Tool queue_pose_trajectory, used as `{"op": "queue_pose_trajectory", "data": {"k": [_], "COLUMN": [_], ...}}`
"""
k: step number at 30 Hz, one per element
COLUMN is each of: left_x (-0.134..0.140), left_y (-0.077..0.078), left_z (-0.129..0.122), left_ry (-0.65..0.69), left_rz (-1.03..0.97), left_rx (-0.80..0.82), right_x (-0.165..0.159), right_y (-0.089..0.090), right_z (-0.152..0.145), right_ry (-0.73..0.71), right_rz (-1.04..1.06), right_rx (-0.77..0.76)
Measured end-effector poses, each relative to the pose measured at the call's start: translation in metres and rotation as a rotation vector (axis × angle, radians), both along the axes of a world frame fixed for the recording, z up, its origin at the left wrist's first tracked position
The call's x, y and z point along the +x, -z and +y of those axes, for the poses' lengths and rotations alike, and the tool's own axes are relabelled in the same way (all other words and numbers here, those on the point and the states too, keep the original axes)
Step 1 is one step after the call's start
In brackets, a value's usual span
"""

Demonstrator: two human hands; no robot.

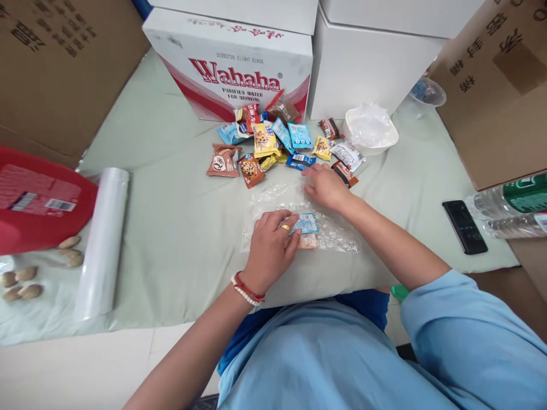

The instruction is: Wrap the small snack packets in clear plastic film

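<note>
My left hand [273, 245], wearing a ring, has its fingers curled, with thumb and index finger against a small light-blue snack packet [306, 223]. Just below that packet an orange-pink packet [308, 241] shows in part. Both rest on a crumpled clear plastic bag [337, 236] spread on the table. Further forward, my right hand [325, 185] reaches over the bag's far edge, its thumb and index finger apart. Its fingertips are close to a dark-blue snack packet [300, 161]; contact is hard to tell. A brown packet [344, 173] lies partly behind this hand.
Several snack packets [264, 139] are heaped before a Wahaha carton [239, 68]. A white bowl [371, 142] holding clear plastic stands right of them. At the left are a plastic roll [102, 245], a red container [38, 199] and walnuts [26, 273]; a phone [464, 226] and bottles [513, 196] lie right.
</note>
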State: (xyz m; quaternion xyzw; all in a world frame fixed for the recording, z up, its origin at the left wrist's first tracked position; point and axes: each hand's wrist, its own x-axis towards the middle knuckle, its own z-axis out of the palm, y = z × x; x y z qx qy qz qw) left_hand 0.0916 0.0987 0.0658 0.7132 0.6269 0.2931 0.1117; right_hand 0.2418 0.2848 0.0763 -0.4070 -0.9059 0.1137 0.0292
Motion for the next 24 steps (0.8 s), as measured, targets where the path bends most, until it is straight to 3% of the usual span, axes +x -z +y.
{"op": "queue_pose_trajectory", "data": {"k": [2, 4, 7, 9, 16, 24], "left_x": [0.000, -0.001, 0.003, 0.008, 0.020, 0.020], "left_y": [0.007, 0.013, 0.024, 0.031, 0.051, 0.054], "left_z": [-0.006, -0.017, -0.035, -0.043, -0.046, -0.044], "left_ry": [-0.063, -0.094, -0.098, -0.101, -0.119, -0.108], "left_rz": [-0.035, -0.031, 0.054, 0.127, 0.235, 0.246], "left_rx": [0.071, 0.168, 0.335, 0.400, 0.280, 0.311], "right_x": [0.004, 0.011, 0.014, 0.010, -0.005, -0.006], "right_y": [-0.003, -0.005, -0.003, -0.002, -0.012, -0.012], "right_z": [-0.007, -0.014, -0.021, -0.023, -0.020, -0.019], "right_ry": [-0.047, -0.108, -0.125, -0.091, -0.131, -0.092], "right_rz": [0.110, 0.156, 0.097, 0.032, -0.107, -0.093], "right_rx": [0.014, -0.110, -0.334, -0.392, -0.506, -0.575]}}
